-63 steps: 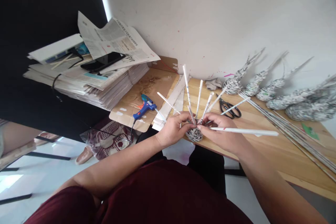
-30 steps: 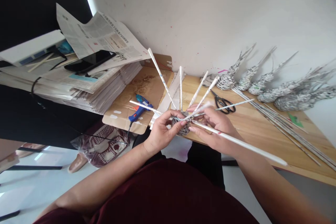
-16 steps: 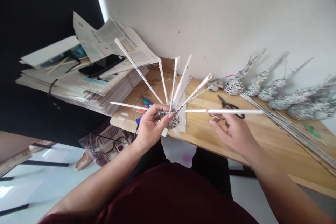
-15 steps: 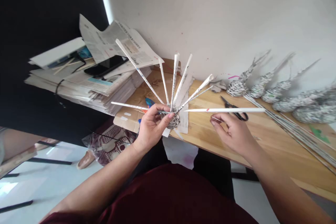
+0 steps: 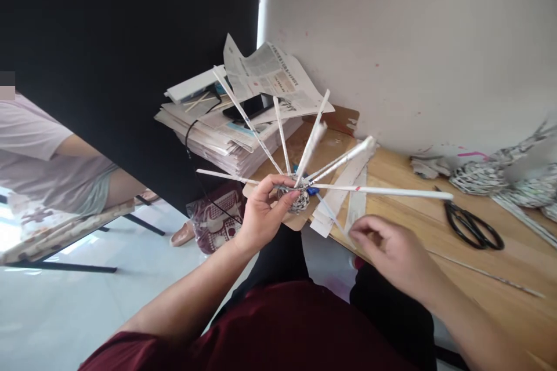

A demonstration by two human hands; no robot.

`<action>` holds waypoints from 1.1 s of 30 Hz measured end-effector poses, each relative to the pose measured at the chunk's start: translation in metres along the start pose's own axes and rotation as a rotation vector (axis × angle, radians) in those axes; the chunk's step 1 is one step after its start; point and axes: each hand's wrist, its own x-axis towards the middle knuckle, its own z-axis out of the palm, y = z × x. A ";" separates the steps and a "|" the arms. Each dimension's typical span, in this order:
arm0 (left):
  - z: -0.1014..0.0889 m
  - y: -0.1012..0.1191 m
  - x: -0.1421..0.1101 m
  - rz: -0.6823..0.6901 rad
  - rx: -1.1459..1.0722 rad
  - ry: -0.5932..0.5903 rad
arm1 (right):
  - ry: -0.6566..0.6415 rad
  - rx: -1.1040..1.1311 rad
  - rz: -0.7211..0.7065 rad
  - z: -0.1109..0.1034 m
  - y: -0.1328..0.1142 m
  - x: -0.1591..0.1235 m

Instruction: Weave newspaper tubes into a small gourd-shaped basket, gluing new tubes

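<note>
My left hand [image 5: 265, 208] is closed on the rim of a small woven newspaper basket [image 5: 300, 202], thumb at the front and fingers behind. Several rolled paper tubes [image 5: 282, 133] fan up and outward from its rim. One long white tube [image 5: 387, 191] points right, above my right hand [image 5: 387, 243]. The fingertips of that hand are pinched at the end of a thin pale paper strip [image 5: 333, 214], which slants down from the basket's right side. Part of the basket is hidden by my left fingers.
Black scissors [image 5: 472, 229] and a thin paper stick [image 5: 491, 275] lie on the wooden table [image 5: 404, 223] to the right. Finished-looking woven pieces [image 5: 478, 177] stand by the wall. A newspaper stack [image 5: 248, 151] bears a phone [image 5: 250, 107]. A person [image 5: 56, 139] sits at left.
The view has swung left, so table things sit farther right and a seated person shows. My right hand has dropped lower beneath the long tube. My left hand keeps its hold on the basket.
</note>
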 end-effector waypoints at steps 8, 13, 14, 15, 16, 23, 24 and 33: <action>-0.040 0.014 0.000 0.054 0.009 0.167 | 0.123 -0.140 -0.158 0.049 -0.034 0.067; -0.066 0.023 -0.004 -0.002 -0.038 0.225 | 0.045 -0.241 -0.043 0.058 -0.041 0.091; -0.070 0.022 -0.005 -0.011 -0.037 0.231 | -0.004 -0.227 -0.028 0.061 -0.045 0.090; -0.074 0.021 -0.007 -0.022 -0.045 0.233 | -0.037 -0.221 -0.018 0.064 -0.049 0.089; -0.078 0.019 -0.009 -0.035 -0.062 0.233 | -0.053 -0.225 -0.012 0.068 -0.053 0.087; -0.085 0.015 -0.020 -0.062 -0.108 0.228 | 0.002 -0.357 0.141 0.082 -0.073 0.099; -0.085 0.017 -0.022 -0.053 -0.108 0.229 | 0.027 -0.386 0.123 0.083 -0.075 0.102; -0.095 0.029 -0.037 0.015 -0.118 0.226 | 0.140 -0.330 0.053 0.091 -0.088 0.112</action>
